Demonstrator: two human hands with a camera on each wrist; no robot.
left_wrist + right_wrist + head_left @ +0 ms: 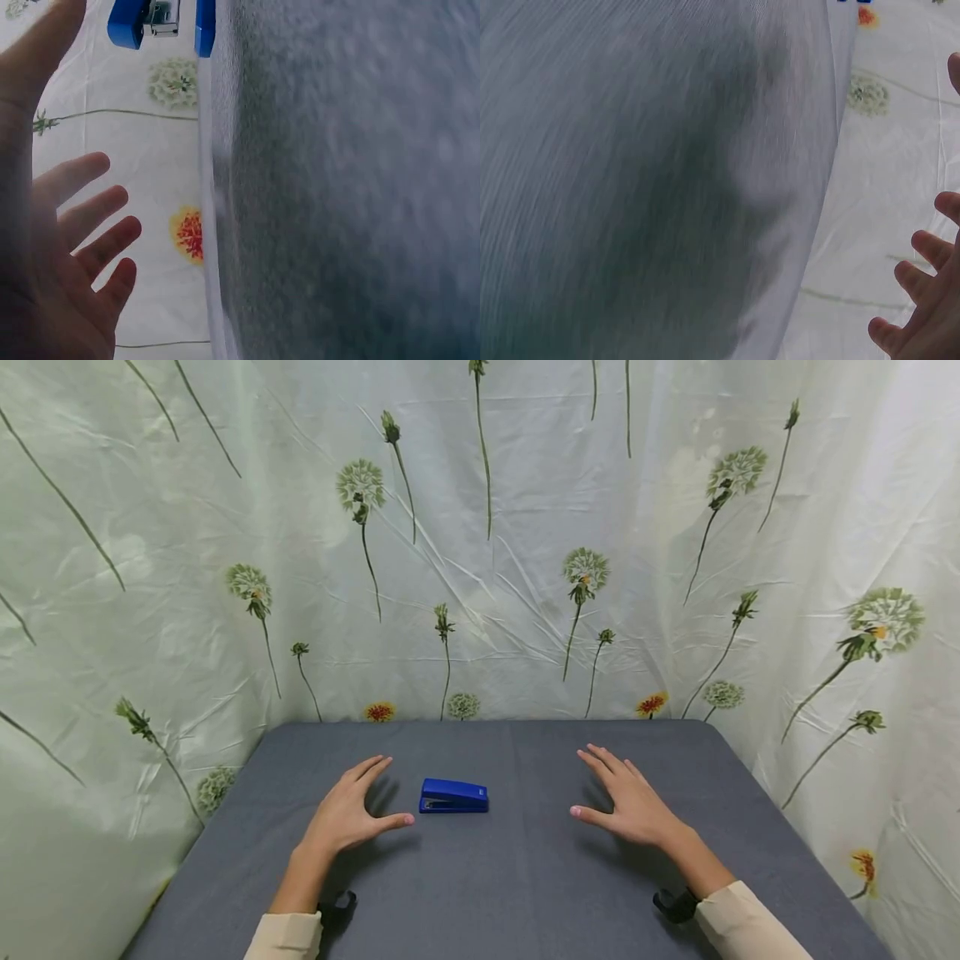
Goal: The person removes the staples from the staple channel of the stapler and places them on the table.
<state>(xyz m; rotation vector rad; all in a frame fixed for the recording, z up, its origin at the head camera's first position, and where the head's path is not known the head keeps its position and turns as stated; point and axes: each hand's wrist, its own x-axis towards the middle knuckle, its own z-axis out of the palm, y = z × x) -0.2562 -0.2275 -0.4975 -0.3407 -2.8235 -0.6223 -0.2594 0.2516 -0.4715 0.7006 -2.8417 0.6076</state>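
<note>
A blue stapler (453, 797) lies on the grey cloth of the table, left of the middle in the head view. Its open mouth, with metal inside, faces left. Just left of the stapler is my left hand (348, 814), thumb and fingers spread apart with nothing between them. Part of the stapler (127, 24) also shows at the top of the left wrist view, beyond the thumb. My right hand (626, 802) hovers over the table farther to the right, its fingers loosely extended and holding nothing. In the right wrist view only its fingers (915, 281) show, at the right edge.
The grey table (510, 893) has its far edge against a pale curtain (525, 593) printed with dandelions and small orange flowers. The curtain also runs along both sides. Black straps (675, 906) sit at both wrists, by the cream sleeves (750, 922).
</note>
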